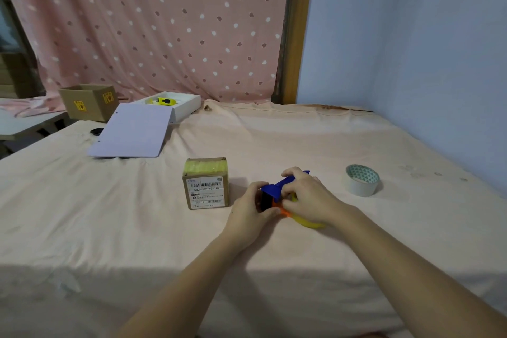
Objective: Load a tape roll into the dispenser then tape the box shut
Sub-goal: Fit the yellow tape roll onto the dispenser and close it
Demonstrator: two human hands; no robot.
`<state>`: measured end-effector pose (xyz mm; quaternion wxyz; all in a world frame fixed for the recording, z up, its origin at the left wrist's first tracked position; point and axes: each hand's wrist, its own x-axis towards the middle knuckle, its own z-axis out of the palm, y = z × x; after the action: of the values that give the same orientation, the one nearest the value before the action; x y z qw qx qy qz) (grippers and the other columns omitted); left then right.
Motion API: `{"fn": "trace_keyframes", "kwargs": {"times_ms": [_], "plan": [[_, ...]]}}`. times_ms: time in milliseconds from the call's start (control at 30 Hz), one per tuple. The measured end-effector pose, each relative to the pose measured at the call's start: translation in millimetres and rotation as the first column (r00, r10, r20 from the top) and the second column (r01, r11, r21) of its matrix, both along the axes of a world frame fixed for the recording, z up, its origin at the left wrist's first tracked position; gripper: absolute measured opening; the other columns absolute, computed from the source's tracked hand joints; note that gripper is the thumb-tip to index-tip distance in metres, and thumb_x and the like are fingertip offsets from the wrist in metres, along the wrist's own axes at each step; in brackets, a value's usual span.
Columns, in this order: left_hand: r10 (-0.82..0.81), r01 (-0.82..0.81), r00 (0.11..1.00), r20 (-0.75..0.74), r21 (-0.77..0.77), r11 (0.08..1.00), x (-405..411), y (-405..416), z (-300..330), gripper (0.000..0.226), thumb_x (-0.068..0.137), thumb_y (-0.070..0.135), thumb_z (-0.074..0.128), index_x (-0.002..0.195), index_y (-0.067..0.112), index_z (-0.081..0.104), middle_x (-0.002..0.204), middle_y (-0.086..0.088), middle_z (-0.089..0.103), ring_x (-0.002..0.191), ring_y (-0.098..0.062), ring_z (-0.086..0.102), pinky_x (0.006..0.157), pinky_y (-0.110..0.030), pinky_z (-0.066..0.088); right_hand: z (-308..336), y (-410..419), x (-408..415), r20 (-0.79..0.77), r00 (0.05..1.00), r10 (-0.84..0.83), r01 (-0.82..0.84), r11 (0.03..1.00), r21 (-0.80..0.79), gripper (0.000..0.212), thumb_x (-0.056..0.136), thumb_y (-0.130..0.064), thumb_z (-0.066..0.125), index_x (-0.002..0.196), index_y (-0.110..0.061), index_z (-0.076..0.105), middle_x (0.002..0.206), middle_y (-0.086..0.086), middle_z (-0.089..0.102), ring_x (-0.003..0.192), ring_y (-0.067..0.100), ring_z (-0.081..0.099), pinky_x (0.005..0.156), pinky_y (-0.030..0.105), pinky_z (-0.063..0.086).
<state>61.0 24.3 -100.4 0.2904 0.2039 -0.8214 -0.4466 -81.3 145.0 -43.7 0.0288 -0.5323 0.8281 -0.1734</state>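
A blue and orange tape dispenser [274, 190] rests on the pink cloth at centre right, with a yellow tape roll [308, 223] showing under my right wrist. My left hand [251, 210] grips the dispenser's left end. My right hand [307, 196] lies over its top and hides most of the roll. A small brown cardboard box [206, 186], with yellowish tape on its top and a barcode label on its front, stands just left of the hands. A white tape roll [361, 180] with a green patterned core sits apart at the right.
At the back left lie a white sheet [131, 132], a white tray [186, 107] holding a yellow object, and an open cardboard box [89, 101]. A blue wall [439, 49] borders the right side. A dotted pink curtain [164, 22] hangs behind.
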Motion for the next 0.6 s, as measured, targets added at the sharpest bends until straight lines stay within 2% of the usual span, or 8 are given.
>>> {"fn": "trace_keyframes", "kwargs": {"times_ms": [200,433,600], "plan": [[0.01,-0.01,1.0,0.01,-0.005,1.0,0.5,0.4,-0.2,0.061,0.074,0.046,0.081,0.128,0.034,0.056,0.108,0.012,0.074,0.1,-0.01,0.069,0.092,-0.038,0.055,2.4,2.4,-0.8,-0.006,0.999,0.048,-0.048,0.999,-0.001,0.012,0.089,-0.032,0.068,0.093,-0.029,0.078,0.147,-0.003,0.047,0.13,0.023,0.047,0.109,0.04,0.029],[0.036,-0.035,0.999,0.032,-0.015,0.999,0.7,1.9,2.8,0.058,0.071,0.054,0.075,0.124,0.04,0.056,0.108,0.012,0.075,0.102,-0.012,0.07,0.093,-0.042,0.056,3.7,-0.2,-1.6,-0.002,0.999,0.05,-0.05,0.999,0.02,0.013,0.09,-0.033,0.067,0.094,-0.029,0.079,0.147,-0.005,0.047,0.13,0.022,0.045,0.11,0.04,0.027],[0.055,-0.055,0.998,0.026,-0.028,0.998,0.0,2.0,5.6,0.05,0.076,0.044,0.072,0.123,0.032,0.061,0.105,0.009,0.076,0.099,-0.013,0.07,0.091,-0.042,0.055,3.6,0.4,0.0,-0.033,0.998,0.049,-0.048,0.999,0.018,0.019,0.092,-0.037,0.064,0.097,-0.027,0.08,0.145,-0.006,0.049,0.128,0.023,0.047,0.108,0.039,0.03]]}}
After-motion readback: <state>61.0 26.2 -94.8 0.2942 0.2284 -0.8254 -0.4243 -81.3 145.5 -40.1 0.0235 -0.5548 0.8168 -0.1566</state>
